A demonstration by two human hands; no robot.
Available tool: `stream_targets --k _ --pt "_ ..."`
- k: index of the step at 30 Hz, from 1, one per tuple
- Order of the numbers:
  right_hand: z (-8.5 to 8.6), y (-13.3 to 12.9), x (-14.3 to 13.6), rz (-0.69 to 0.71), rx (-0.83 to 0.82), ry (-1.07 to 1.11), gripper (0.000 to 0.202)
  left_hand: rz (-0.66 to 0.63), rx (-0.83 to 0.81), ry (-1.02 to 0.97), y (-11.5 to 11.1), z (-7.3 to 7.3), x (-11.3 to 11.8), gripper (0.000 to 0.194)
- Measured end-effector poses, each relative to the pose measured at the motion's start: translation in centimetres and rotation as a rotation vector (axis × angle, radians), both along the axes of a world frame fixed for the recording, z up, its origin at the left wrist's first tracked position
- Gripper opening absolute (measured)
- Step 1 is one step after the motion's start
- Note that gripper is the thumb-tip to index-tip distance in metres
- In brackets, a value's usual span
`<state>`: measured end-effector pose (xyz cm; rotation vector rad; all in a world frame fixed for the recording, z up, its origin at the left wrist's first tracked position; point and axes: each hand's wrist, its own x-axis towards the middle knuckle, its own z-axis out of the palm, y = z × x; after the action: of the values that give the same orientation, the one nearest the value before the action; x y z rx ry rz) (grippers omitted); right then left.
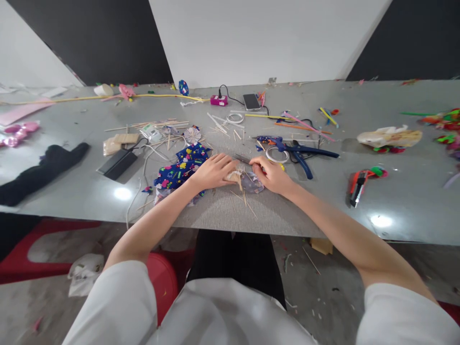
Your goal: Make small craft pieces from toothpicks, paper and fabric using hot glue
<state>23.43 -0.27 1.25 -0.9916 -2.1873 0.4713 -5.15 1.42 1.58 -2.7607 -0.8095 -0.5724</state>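
Wooden sticks (240,181) between left hand (215,170) and right hand (272,175).

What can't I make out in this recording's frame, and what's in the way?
Head view, all items:
1. Bare left hand: its back hides the palm and any grip there.
2. Thin grey metal tool: too small to identify; the bare right hand covers one end.
3. Blue cartoon-print fabric: partly hidden by the left forearm.
4. Multicoloured fuzzy bundle: cut off by the right edge.
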Motion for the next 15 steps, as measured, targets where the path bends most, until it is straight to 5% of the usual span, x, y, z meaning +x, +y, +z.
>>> stream_targets --k 4,15 --pt "0.0 0.03 -0.05 -0.001 0.007 0.006 0.025 0.012 0.034 0.015 -0.08 0.19 -0.01 0.076" --pt "-0.06 0.03 0.02 -0.011 -0.004 -0.009 0.024 0.113 0.026 -0.059 -0.17 0.12 -0.05 0.061"
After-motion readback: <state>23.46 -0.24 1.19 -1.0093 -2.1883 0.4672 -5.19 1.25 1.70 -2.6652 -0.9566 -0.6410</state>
